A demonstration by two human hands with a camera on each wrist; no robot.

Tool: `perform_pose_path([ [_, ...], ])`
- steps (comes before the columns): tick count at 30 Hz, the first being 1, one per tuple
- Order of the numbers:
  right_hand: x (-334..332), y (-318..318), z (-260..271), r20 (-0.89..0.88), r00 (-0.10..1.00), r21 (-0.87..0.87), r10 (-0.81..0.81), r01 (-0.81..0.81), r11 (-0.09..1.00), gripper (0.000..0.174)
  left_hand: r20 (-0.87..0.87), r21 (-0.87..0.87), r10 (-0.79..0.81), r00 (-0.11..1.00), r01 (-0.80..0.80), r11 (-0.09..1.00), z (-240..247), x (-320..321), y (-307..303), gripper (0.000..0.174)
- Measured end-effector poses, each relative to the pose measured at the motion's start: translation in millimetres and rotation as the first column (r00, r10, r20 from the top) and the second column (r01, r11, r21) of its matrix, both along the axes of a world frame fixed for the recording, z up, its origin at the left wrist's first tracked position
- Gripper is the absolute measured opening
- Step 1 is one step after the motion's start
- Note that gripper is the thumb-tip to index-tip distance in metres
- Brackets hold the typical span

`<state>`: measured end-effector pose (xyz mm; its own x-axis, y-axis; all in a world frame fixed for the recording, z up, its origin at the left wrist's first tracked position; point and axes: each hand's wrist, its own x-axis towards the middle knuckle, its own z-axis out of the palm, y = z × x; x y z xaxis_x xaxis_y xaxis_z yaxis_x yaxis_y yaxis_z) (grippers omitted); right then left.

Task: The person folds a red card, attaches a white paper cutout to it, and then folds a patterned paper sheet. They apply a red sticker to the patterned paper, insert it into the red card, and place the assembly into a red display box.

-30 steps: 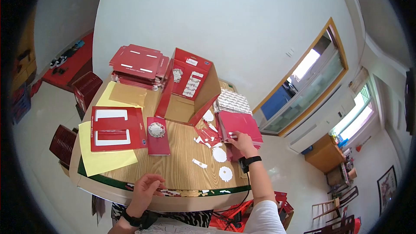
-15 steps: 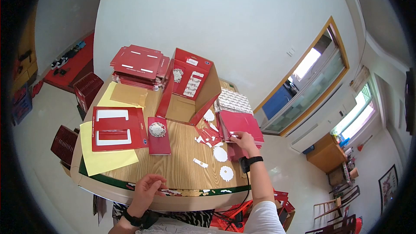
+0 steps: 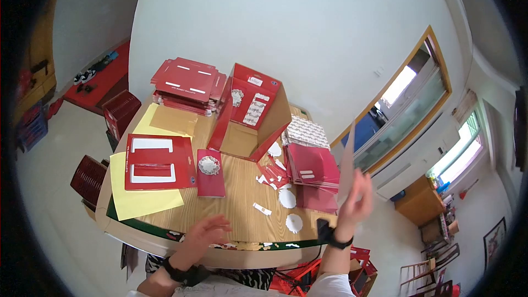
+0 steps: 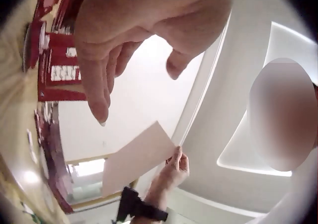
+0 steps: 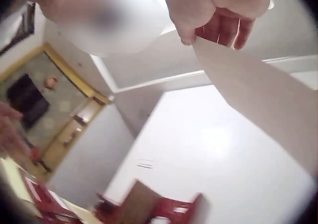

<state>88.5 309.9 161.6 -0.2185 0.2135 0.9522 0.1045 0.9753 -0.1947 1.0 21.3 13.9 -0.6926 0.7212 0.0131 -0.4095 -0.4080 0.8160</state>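
Observation:
My right hand (image 3: 356,201) is raised beyond the table's right edge, pinching a pale sheet (image 3: 346,165) by its lower end. In the right wrist view thumb and fingers grip a corner of the sheet (image 5: 258,85). My left hand (image 3: 206,236) hovers over the table's front edge, holding nothing; in the left wrist view the left hand (image 4: 144,25) has its fingers extended and thumb apart. Right of centre lies a stack of red folders (image 3: 313,164), with white scalloped rounds (image 3: 294,223) beside it. A dark red booklet (image 3: 211,187) bears a white rosette.
An upright red box (image 3: 236,137) stands mid-table, open towards the front. Behind it on the left is a pile of red cards (image 3: 187,80). A red card with white cutouts (image 3: 159,179) lies on yellow paper (image 3: 146,203). Patterned white sheets (image 3: 306,131) lie at the back right.
My right hand has lifted away from the red stack, up and to the right, with a pale sheet in its grip. My left hand has shifted slightly right, its fingers more extended.

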Motion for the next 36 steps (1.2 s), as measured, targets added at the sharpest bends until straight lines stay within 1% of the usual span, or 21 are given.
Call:
perform_pose_path([
  [2,8,-59,-20,0.196,0.931,0.077,0.307,-0.327,0.942,0.021,0.073,0.23,-0.112,0.991,0.092,0.969,22,1,9,0.038],
  [3,13,-75,-32,0.468,0.817,0.077,0.337,-0.418,0.905,0.021,0.099,0.343,-0.169,0.981,0.126,0.931,28,2,11,0.04],
  [4,17,-91,-44,0.719,0.603,0.021,0.346,-0.516,0.856,0.023,0.089,0.26,-0.124,0.988,0.097,0.961,28,3,11,0.041],
  [5,22,-108,-55,0.879,0.346,-0.078,0.328,-0.575,0.815,0.025,0.073,0.175,-0.077,0.994,0.064,0.983,27,3,9,0.043],
  [6,20,-117,-65,0.743,0.353,-0.032,0.568,-0.83,0.557,0.023,0.053,0.087,-0.032,0.998,0.027,0.996,27,3,8,0.044],
  [7,18,-126,-76,0.69,0.352,-0.081,0.633,-0.831,0.551,0.027,0.296,0.137,-0.002,0.955,-0.04,0.99,30,5,11,0.046],
  [9,15,-137,-93,0.567,0.353,-0.179,0.745,-0.829,0.529,0.035,0.29,0.138,-0.01,0.957,-0.031,0.99,26,3,6,0.047],
  [10,14,-136,-93,0.539,0.39,-0.221,0.747,-0.79,0.572,0.038,0.285,0.141,-0.015,0.958,-0.026,0.99,23,2,3,0.048],
  [12,15,-128,-90,0.491,0.465,-0.308,0.737,-0.699,0.646,0.042,0.091,0.024,-0.011,0.996,0.008,1.0,16,5,-4,0.047],
  [14,15,-119,-85,0.553,0.508,-0.383,0.661,-0.549,0.743,0.057,-0.05,-0.044,-0.049,0.998,0.047,0.998,13,9,-8,0.046],
  [16,7,-124,-68,0.435,0.61,-0.42,0.663,-0.514,0.748,0.065,-0.132,-0.07,-0.114,0.985,0.105,0.992,13,14,-11,0.044],
  [17,5,-123,-64,0.492,0.579,-0.388,0.65,-0.523,0.759,0.072,-0.208,-0.069,-0.136,0.969,0.125,0.99,12,13,-11,0.043],
  [19,5,-122,-66,0.458,0.537,-0.478,0.708,-0.523,0.706,0.072,-0.356,-0.073,-0.179,0.917,0.163,0.984,7,8,-10,0.04],
  [23,6,-119,-76,0.372,0.439,-0.64,0.818,-0.517,0.568,0.071,-0.429,-0.042,-0.134,0.893,0.129,0.991,8,10,-7,0.042],
  [26,11,-114,-65,0.391,0.449,-0.64,0.803,-0.494,0.588,0.069,-0.513,-0.086,-0.15,0.845,0.123,0.989,10,8,-9,0.046],
  [27,12,-105,-63,0.38,0.538,-0.627,0.753,-0.449,0.637,0.063,-0.512,-0.089,-0.148,0.846,0.119,0.989,14,8,-11,0.047],
  [28,8,-98,-64,0.206,0.644,-0.629,0.737,-0.49,0.604,0.057,-0.51,-0.093,-0.147,0.847,0.116,0.989,17,7,-13,0.048],
  [30,2,-81,-43,0.087,0.758,-0.696,0.647,-0.418,0.584,0.053,-0.525,-0.11,-0.145,0.838,0.102,0.989,17,4,-18,0.05],
  [32,-2,-54,-41,0.121,0.725,-0.774,0.678,-0.359,0.522,0.054,-0.522,-0.129,-0.137,0.842,0.08,0.988,18,1,-22,0.05],
  [33,-2,-38,-53,0.023,0.658,-0.822,0.752,-0.416,0.389,0.05,-0.511,-0.14,-0.127,0.85,0.064,0.988,20,1,-24,0.049],
  [36,17,-19,-64,0.032,0.495,-0.945,0.868,-0.268,0.188,0.04,-0.431,-0.187,0.025,0.902,-0.117,0.975,15,-5,-24,0.051],
])
